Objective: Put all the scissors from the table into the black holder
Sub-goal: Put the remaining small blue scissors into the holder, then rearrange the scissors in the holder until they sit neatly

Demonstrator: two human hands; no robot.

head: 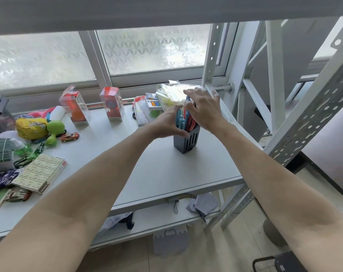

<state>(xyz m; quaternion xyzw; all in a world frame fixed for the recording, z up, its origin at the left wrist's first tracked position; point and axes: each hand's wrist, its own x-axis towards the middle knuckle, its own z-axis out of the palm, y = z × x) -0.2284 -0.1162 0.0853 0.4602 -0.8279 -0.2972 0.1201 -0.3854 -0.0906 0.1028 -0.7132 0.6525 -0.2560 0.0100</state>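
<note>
A matt, smooth grey tabletop (166, 173) is seen, with a slotted black plastic holder (186, 141), glossy plastic-handled scissors (181, 119) and a crinkled clear bag (174, 93).

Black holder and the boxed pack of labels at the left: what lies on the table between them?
Nothing. In the head view the grey table is bare between the black holder and the label box; only the left forearm crosses above it.

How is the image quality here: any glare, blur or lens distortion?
Head view: daylight through the frosted window blows out a patch; glare whitens the plastic bag; wide-angle bends the shelf upright; both hands at the black holder stay fairly sharp.
</note>
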